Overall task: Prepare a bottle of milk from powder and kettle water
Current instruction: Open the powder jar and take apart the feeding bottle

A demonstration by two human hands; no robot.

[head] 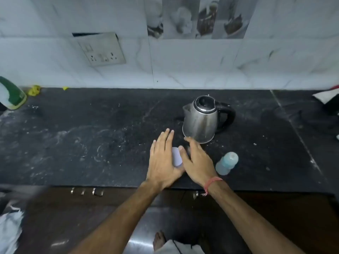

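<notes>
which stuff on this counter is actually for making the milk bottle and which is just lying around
For the job:
- steel kettle
- baby bottle, standing right of the hands
- small pale container between the left hand and right hand, possibly the powder; mostly hidden

Just lying about:
- green and white bottle, far left
- yellow scraps by the wall
- packet, far right edge

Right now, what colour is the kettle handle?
Black, on a steel kettle; the handle shows clearly in the head view.

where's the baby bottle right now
In the head view the baby bottle stands on the dark counter, just right of the right hand and in front of the steel kettle.
</notes>
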